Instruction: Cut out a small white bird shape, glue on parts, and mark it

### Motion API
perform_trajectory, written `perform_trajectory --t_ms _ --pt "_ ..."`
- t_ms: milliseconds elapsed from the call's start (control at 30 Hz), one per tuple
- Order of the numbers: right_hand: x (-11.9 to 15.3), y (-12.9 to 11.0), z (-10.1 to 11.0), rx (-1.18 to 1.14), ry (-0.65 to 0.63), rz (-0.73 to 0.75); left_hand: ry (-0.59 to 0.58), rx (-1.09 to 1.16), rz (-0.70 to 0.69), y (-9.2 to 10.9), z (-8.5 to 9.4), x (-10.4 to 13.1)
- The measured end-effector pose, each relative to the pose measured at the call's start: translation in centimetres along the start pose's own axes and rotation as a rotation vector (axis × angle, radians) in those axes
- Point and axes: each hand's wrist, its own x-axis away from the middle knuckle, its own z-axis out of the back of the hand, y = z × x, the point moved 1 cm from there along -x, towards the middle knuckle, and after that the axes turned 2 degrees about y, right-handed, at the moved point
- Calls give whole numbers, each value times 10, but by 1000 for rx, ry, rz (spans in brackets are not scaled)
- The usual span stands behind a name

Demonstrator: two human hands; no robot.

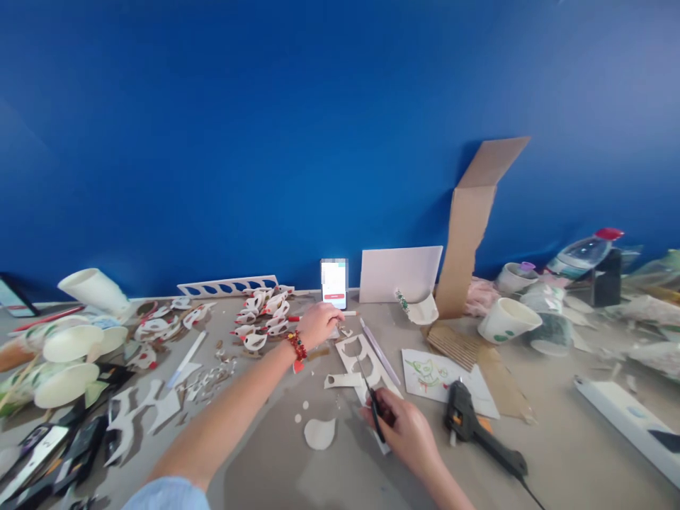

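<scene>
My left hand (320, 322) reaches forward just below a lit phone (334, 283) that stands against the blue wall. Its fingers are bent, and whether they touch anything is too small to tell. My right hand (399, 423) is closed around black-handled scissors (376, 414), with the blades pointing up and left. Under the scissors lies a white card strip with cut-out holes (353, 348). A smaller white piece (343, 381) lies across its left side. A rounded white piece (319, 433) rests nearer to me.
Red-and-white bird-like pieces (265, 312) stand left of the phone. A black glue gun (467, 418) and a drawing (425, 375) lie right. Cups (508, 320), a bottle (581, 255) and cardboard (470, 227) are farther right. Scraps and tools crowd the left.
</scene>
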Motion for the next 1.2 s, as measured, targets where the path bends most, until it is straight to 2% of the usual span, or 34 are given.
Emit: perform_trajectory --t_ms 200,400,567,633,700,767,800,900,967,1000,1067,1200 --pt "-1 3 -1 -9 27 -2 -35 -86 -45 6 -16 -3" --pt "0 0 0 -57 40 -23 -107 -155 -173 7 -6 7" --pt "0 12 -4 -252 131 -51 -145 -197 -188 21 4 49" --pt "-2 19 -6 -352 151 -51 -115 -116 -225 33 10 74" --pt "-4 24 -6 -436 146 -47 -73 -20 -253 42 22 101" --pt "-4 26 -6 -482 139 -63 -25 31 -259 41 42 130" --pt "-3 25 -6 -495 144 -79 9 39 -218 36 53 144" --pt "-1 23 -7 -538 181 -137 144 4 143 0 86 180" --pt "-1 22 -9 -575 205 -162 211 -65 359 -23 98 197" --pt "-1 21 -10 -591 213 -168 217 -96 402 -30 99 203" --pt "-1 21 -13 -616 219 -174 183 -122 406 -36 91 208" --pt "-1 21 -15 -629 218 -167 96 -241 328 -23 61 200"
